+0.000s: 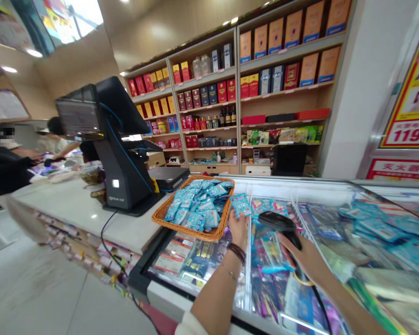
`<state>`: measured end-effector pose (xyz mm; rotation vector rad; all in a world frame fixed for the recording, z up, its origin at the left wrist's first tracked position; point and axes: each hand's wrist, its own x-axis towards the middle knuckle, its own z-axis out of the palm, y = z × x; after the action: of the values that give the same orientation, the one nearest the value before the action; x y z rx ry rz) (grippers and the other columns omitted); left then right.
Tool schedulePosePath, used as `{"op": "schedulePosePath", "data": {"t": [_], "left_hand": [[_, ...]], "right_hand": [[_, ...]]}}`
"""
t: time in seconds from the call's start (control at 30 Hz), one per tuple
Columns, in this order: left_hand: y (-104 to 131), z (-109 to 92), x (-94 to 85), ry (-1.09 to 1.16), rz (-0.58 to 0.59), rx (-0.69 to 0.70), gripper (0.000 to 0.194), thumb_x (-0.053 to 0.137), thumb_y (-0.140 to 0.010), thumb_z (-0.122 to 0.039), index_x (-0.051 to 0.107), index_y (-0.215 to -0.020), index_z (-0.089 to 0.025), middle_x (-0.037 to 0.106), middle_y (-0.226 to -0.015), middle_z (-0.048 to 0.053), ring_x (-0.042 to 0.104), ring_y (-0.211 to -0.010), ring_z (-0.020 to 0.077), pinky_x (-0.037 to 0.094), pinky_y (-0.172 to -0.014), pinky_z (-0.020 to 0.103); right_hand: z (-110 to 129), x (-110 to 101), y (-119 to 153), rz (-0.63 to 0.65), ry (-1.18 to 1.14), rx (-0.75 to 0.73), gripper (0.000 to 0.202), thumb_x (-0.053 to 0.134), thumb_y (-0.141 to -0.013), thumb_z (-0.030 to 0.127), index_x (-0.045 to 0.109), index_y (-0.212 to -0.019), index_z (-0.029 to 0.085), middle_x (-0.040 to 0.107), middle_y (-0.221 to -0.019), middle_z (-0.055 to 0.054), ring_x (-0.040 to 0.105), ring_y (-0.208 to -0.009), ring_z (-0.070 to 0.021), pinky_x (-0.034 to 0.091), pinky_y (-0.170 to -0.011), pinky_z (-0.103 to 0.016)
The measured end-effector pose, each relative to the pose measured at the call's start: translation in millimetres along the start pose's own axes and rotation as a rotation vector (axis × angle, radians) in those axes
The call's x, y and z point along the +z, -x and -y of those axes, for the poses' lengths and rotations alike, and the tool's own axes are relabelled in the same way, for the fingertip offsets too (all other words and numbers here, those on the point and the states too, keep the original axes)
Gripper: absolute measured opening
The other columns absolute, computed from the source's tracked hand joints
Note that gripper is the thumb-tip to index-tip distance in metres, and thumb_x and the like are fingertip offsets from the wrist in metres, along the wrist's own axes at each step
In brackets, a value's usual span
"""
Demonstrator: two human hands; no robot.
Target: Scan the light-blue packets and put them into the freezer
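My left hand (238,228) is closed on a small blue packet (241,204), held up just right of the wicker basket (214,236). Many similar blue packets (199,202) are heaped in that basket. My right hand (302,256) grips a black barcode scanner (282,224) by its handle, its head toward the held packet. A cable (321,307) runs down from the scanner. Below both hands lies a glass-topped freezer (247,284) with wire dividers and packaged goods inside. The fingertips behind the packet are partly hidden.
A black checkout terminal (124,153) stands on the white counter (87,214) at left, with a flat scale (169,177) beside it. Shelves of boxed goods (209,95) line the back wall. People stand at the far left, one in a dark sleeve (7,163). A black cord (106,237) hangs off the counter.
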<state>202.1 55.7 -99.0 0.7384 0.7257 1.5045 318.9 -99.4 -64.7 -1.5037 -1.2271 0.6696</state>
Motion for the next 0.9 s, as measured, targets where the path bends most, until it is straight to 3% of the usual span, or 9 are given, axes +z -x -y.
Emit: {"op": "schedulePosePath", "data": {"t": [0.17, 0.37, 0.57, 0.67, 0.73, 0.9], "left_hand": [[0.0, 2.1, -0.5, 0.049, 0.008, -0.009, 0.028, 0.082, -0.078, -0.027, 0.061, -0.094, -0.018, 0.074, -0.089, 0.005, 0.073, -0.079, 0.0154, 0.061, -0.079, 0.03], [1.4, 2.5, -0.8, 0.04, 0.018, 0.024, 0.029, 0.08, -0.08, -0.031, 0.061, -0.097, -0.018, 0.074, -0.091, 0.006, 0.073, -0.083, 0.0165, 0.061, -0.084, 0.033], [6.8, 0.5, -3.8, -0.154, 0.167, 0.029, 0.045, 0.081, -0.075, -0.053, 0.064, -0.099, -0.019, 0.073, -0.096, 0.007, 0.073, -0.084, 0.0182, 0.061, -0.086, 0.037], [15.3, 8.4, 0.9, -0.291, 0.266, -0.012, 0.057, 0.083, -0.066, -0.063, 0.065, -0.095, -0.017, 0.071, -0.085, 0.006, 0.071, -0.074, 0.0185, 0.062, -0.08, 0.038], [21.9, 18.9, 9.6, -0.363, 0.315, -0.062, 0.06, 0.084, -0.06, -0.066, 0.066, -0.09, -0.017, 0.069, -0.077, 0.004, 0.068, -0.068, 0.0173, 0.061, -0.077, 0.037], [47.9, 47.0, 54.1, -0.482, 0.557, -0.168, 0.051, 0.089, -0.054, -0.057, 0.068, -0.079, -0.018, 0.065, -0.069, 0.0, 0.065, -0.065, 0.0169, 0.059, -0.068, 0.032]], "right_hand": [[-1.4, -0.4, 0.6, 0.023, 0.045, -0.027, 0.047, 0.06, -0.086, 0.066, 0.051, -0.06, 0.028, 0.052, -0.037, 0.005, 0.05, -0.038, -0.0165, 0.04, -0.052, -0.031], [-1.8, 0.9, 1.7, 0.015, 0.043, -0.035, 0.048, 0.059, -0.088, 0.065, 0.052, -0.06, 0.027, 0.053, -0.037, 0.004, 0.05, -0.037, -0.016, 0.04, -0.051, -0.031], [-8.3, -11.8, -4.9, -0.056, -0.11, 0.0, 0.049, 0.064, -0.083, 0.067, 0.053, -0.059, 0.026, 0.05, -0.037, 0.005, 0.046, -0.034, -0.0132, 0.038, -0.044, -0.028], [-17.7, -36.3, -5.7, -0.126, -0.21, 0.001, 0.05, 0.068, -0.078, 0.07, 0.053, -0.06, 0.025, 0.051, -0.042, 0.005, 0.046, -0.032, -0.0116, 0.035, -0.038, -0.026], [-26.5, -60.7, -2.9, -0.243, -0.263, 0.006, 0.05, 0.071, -0.075, 0.069, 0.054, -0.064, 0.024, 0.053, -0.047, 0.006, 0.045, -0.031, -0.0095, 0.033, -0.035, -0.024], [-47.5, -137.8, 20.6, -0.488, -0.228, 0.035, 0.054, 0.069, -0.073, 0.073, 0.051, -0.061, 0.024, 0.048, -0.045, 0.007, 0.044, -0.031, -0.0086, 0.031, -0.033, -0.023]]}}
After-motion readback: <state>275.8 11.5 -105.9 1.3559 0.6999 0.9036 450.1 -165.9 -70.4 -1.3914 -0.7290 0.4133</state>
